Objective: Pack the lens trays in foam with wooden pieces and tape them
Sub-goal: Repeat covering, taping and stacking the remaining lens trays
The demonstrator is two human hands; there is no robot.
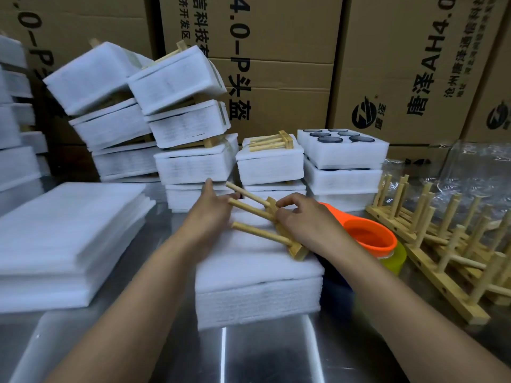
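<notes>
Steel table (271,352), reflective, carries a white foam block (257,275) at the near centre, on top of which a wooden piece (260,232) lies: a short base bar with three pegs pointing left. Right hand (307,219) grips the base bar with curled fingers and thumb; left hand (213,208) is flat-fingered and relaxed, its fingertips against the upper pegs, thumb raised. Just right of the block sits an orange ring-shaped object (370,236) over a yellow-green part, its exact kind unclear. Further right, long wooden peg racks (442,244) lie in a loose heap. At left, a stack of foam sheets (63,230). Behind the hands stand packed foam bundles (193,164), several tilted, some with wooden pegs protruding; one upright bundle carries a second wooden piece (272,140) on top. Beside it, an uncovered lens tray (343,156) shows dark round lenses (329,139) seated in foam. Printed cardboard boxes (276,51) form the backdrop.
</notes>
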